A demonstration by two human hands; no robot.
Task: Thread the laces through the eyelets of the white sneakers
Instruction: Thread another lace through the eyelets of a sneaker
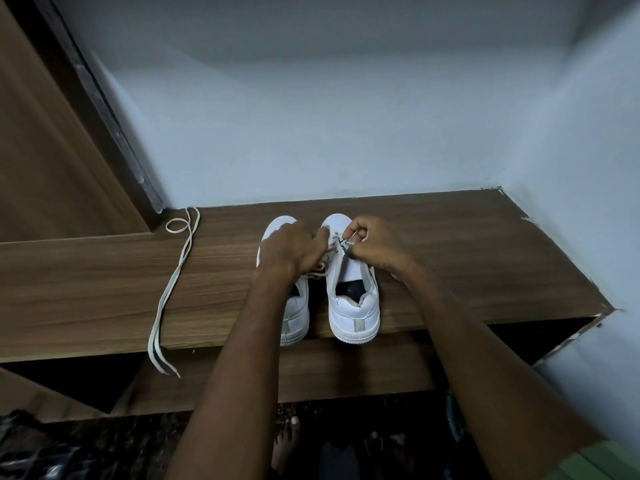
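A thin white lace [331,250] is being pinched by the curled fingers of the left hand [294,245] and, apparently, of the right hand [375,242] over the right-hand white leather sneaker [353,299]. That sneaker is being kept beside its white twin [294,317] on the brown wood-grain shelf [104,271], where a loose flat white lace [173,282] is lying well apart, left.

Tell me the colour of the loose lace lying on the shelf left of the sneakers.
The loose lace is off-white, cream-toned, seen in the head view.
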